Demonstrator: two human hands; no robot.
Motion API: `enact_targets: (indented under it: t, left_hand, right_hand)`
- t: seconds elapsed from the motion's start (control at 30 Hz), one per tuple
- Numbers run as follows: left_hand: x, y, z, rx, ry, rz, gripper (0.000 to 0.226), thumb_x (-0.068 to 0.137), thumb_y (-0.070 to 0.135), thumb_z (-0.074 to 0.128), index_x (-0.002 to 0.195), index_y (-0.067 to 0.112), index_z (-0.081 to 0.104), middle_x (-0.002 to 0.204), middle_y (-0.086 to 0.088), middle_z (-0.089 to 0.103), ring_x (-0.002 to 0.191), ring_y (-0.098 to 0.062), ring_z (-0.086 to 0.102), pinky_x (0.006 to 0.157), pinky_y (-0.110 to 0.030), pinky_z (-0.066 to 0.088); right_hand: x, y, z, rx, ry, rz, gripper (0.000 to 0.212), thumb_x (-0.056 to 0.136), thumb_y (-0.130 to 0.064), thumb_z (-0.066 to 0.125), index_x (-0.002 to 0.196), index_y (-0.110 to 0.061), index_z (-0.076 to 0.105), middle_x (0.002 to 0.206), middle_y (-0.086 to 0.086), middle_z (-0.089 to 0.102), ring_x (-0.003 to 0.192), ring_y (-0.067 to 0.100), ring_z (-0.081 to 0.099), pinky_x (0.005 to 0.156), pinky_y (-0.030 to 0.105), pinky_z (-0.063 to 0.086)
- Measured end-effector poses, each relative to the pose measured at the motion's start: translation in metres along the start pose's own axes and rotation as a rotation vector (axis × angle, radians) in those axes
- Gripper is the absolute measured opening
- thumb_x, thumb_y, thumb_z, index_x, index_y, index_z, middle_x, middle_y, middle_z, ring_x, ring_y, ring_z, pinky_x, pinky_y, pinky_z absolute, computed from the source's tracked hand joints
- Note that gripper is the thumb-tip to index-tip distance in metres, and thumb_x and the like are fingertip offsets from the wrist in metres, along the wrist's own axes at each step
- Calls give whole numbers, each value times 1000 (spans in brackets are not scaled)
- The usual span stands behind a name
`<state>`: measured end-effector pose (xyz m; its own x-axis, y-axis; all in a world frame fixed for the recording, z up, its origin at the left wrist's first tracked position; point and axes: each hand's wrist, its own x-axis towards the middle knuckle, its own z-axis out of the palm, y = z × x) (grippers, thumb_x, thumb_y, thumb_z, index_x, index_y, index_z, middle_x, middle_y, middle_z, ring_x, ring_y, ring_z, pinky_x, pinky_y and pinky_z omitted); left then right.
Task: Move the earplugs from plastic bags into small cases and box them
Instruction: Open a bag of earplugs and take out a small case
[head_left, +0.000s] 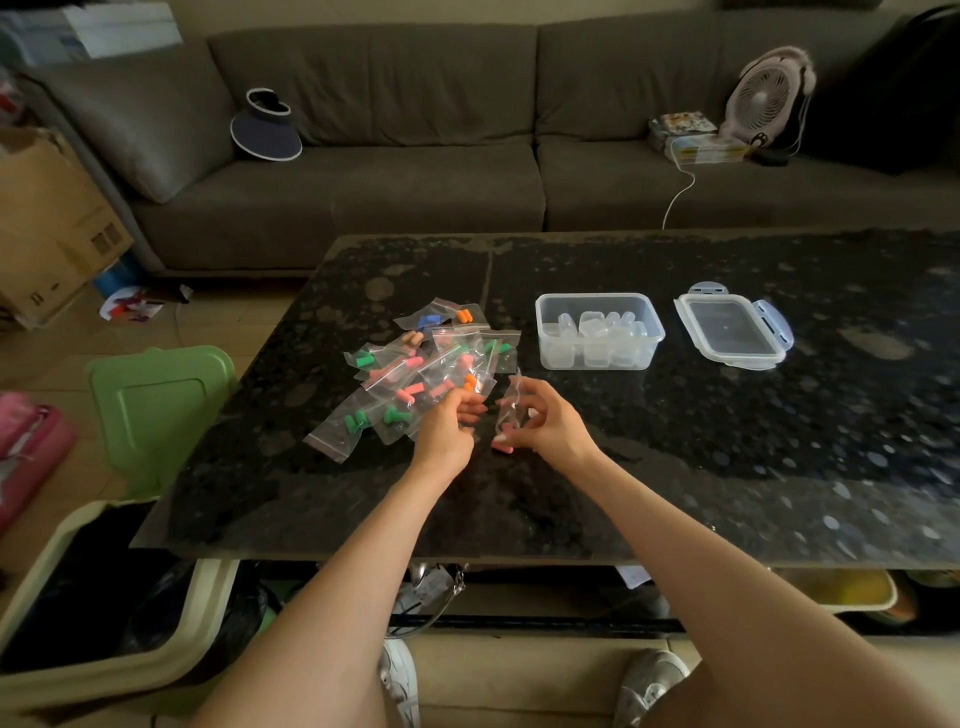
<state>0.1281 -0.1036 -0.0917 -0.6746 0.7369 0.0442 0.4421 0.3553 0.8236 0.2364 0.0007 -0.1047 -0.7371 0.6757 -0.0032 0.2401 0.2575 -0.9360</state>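
Observation:
A heap of small clear zip bags (415, 364) with green, pink, orange and blue earplugs lies on the black stone table (675, 467). My right hand (550, 423) pinches one clear bag (506, 402) upright, with pink earplugs (503, 441) at its lower end. My left hand (447, 426) hovers at the near edge of the heap with curled fingers, close to the held bag; whether it pinches anything is unclear. A clear plastic box (600, 332) holding several small translucent cases stands to the right. Its lid (735, 330) lies beside it.
A green lid (156, 410) and an open bin (104, 597) stand left of the table. A grey sofa (415, 156) with a visor, books and a small fan runs behind. A cardboard box (47, 223) sits at far left. My shoes show below the table.

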Motion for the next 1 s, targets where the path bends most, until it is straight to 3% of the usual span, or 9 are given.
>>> enact_targets:
  t: [0.07,0.23,0.33,0.47,0.57,0.67,0.77,0.87,1.0]
  left_hand:
    - [0,-1,0,1,-15,-6,34,88,-6,56,119,8,55,113,-5,61,106,-16,58,88,-23,48]
    - [-6,5,2,57,-50,49,37,88,-3,59,123,6,53,119,-5,59,88,1,55,63,2,43]
    - [-11,16,-4,-187,-73,34,28,92,-5,49,118,4,52,115,-11,58,72,9,61,56,-2,45]
    - [-18,24,-5,-382,-260,-33,36,93,21,59,125,15,44,113,0,57,90,-12,64,56,-6,47]
    - [-11,19,-2,-367,-15,-78,29,91,18,62,117,12,51,103,-2,60,78,-6,63,57,-14,53]
    - [0,4,-6,-280,183,-130,37,87,20,67,119,11,50,107,-4,59,92,-16,61,79,-28,53]
    - [6,-12,-7,-108,261,-165,59,80,27,75,128,12,43,123,-6,55,113,-21,54,91,-34,47]
    - [6,-17,-6,211,316,-93,66,75,26,78,130,10,45,137,-9,45,131,-26,36,106,-36,31]
    - [3,-10,-8,242,390,118,32,80,8,71,110,12,60,121,-4,56,120,-22,46,100,-31,36]
  right_hand:
    - [2,-2,-1,33,19,-8,74,70,-12,83,134,-17,48,117,1,65,96,18,64,89,34,53]
    - [0,-7,-4,136,63,18,63,71,-12,82,124,-18,49,113,0,66,83,11,62,85,36,54]
    - [-2,-10,-2,-96,126,-57,59,70,-21,84,119,-22,51,104,-12,62,95,12,56,83,30,50]
    - [-6,-9,4,-412,196,-213,54,80,-30,74,130,-22,53,114,-6,63,107,15,48,83,28,47]
    - [-5,-9,6,-355,119,-262,68,76,-31,78,137,-23,49,119,-4,58,101,16,51,87,31,48]
    - [-4,-7,8,-328,86,-180,74,77,-28,78,142,-25,42,124,-4,54,101,19,54,84,33,51]
    - [-6,0,12,-630,-56,-152,61,86,-25,68,141,-26,42,136,-3,48,123,25,45,93,40,48]
    - [-9,1,17,-719,-107,-165,44,92,-22,62,134,-21,52,132,1,47,121,25,47,96,39,47]
    - [-8,-2,22,-597,-55,-155,23,90,-10,60,112,-11,57,112,5,52,99,22,57,84,30,49]
